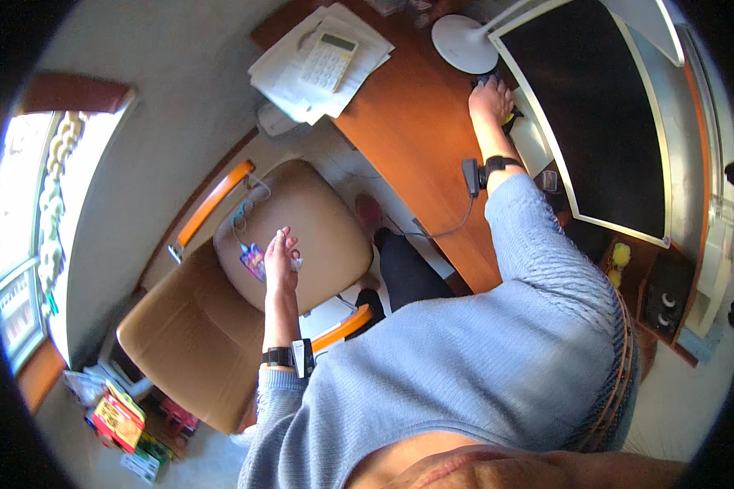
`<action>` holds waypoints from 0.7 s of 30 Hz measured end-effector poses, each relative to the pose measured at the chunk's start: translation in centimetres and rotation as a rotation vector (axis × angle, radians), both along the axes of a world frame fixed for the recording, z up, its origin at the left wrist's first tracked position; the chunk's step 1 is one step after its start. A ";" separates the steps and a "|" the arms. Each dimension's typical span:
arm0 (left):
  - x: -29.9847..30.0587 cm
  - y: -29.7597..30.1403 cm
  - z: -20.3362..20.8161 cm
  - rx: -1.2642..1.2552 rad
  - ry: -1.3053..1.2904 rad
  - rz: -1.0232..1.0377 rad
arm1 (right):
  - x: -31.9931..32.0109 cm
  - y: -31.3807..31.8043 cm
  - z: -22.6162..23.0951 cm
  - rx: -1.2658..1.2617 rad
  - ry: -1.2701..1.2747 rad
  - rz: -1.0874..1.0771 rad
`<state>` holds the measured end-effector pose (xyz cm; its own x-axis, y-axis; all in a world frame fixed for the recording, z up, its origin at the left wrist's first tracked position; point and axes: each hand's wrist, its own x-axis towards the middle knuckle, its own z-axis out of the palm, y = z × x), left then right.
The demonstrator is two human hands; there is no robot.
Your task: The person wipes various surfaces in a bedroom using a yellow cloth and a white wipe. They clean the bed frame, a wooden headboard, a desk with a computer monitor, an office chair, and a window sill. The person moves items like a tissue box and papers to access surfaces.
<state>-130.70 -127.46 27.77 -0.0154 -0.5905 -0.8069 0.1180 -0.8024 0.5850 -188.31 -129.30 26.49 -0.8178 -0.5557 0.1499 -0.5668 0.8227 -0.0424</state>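
Note:
My right hand (491, 99) reaches across the wooden desk (420, 106) to the gap beside the monitor (603, 98). Its fingers bend down over a small dark thing (484, 80) near the lamp's white base (465, 45); what they grip is mostly hidden. Something black and yellow (511, 121) shows beside that palm. Over the brown chair seat (326, 212) hangs my left hand (280, 257), fingers curled, with a small whitish bit (297, 265) showing at its edge. Close to it on the seat lies a colourful purple item (254, 261). Each wrist wears a black strap with a small device.
A white calculator (330, 62) rests on papers (273, 73) at the desk's far left. The chair's orange armrest (216, 204) stands to the left, a teal-and-white cable (240, 213) beside it. Red and yellow packages (119, 419) sit on the floor behind the chair. A window is at left.

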 end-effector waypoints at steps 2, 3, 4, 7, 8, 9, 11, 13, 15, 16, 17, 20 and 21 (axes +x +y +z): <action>1.9 2.6 1.2 0.016 -0.010 0.029 | 4.3 0.9 0.0 -0.016 0.038 0.098; 2.8 3.4 1.9 0.020 -0.018 0.044 | 6.8 1.3 -0.2 -0.045 0.009 0.147; 3.7 4.5 2.7 0.039 -0.036 0.074 | 9.2 1.6 -0.3 -0.099 0.025 0.241; 5.7 6.3 4.3 0.002 -0.007 0.127 | 16.6 2.5 -0.8 -0.116 -0.052 0.452; 6.3 6.7 4.9 -0.015 -0.032 0.125 | 18.8 3.0 -0.7 -0.086 -0.066 0.532; 6.8 7.0 5.3 -0.027 -0.075 0.131 | 20.5 3.4 -0.6 -0.121 -0.039 0.647; 8.1 7.9 6.1 -0.062 -0.069 0.179 | 22.6 5.0 0.0 -0.113 -0.070 0.746; 9.7 9.2 6.7 -0.131 -0.077 0.177 | 23.2 7.8 0.8 -0.081 -0.094 0.832; 11.7 10.8 6.9 -0.196 -0.117 0.165 | 23.5 11.8 1.3 -0.050 -0.115 0.895; 12.7 11.7 6.6 -0.231 -0.150 0.141 | 23.5 13.8 1.4 -0.029 -0.121 0.906; 13.8 12.8 6.1 -0.269 -0.178 0.114 | 23.5 16.0 1.6 -0.014 -0.126 0.919; 17.3 16.6 3.7 -0.244 -0.276 0.071 | 23.4 22.7 2.3 0.086 -0.152 0.908; 18.3 17.8 2.6 -0.269 -0.289 0.047 | 23.4 24.5 2.6 0.136 -0.178 0.889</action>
<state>-112.40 -109.64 30.42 0.2219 -0.7763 -0.5900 -0.0493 -0.6132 0.7884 -164.89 -104.85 29.09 -0.0853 -0.9951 -0.0503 -0.9881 0.0909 -0.1239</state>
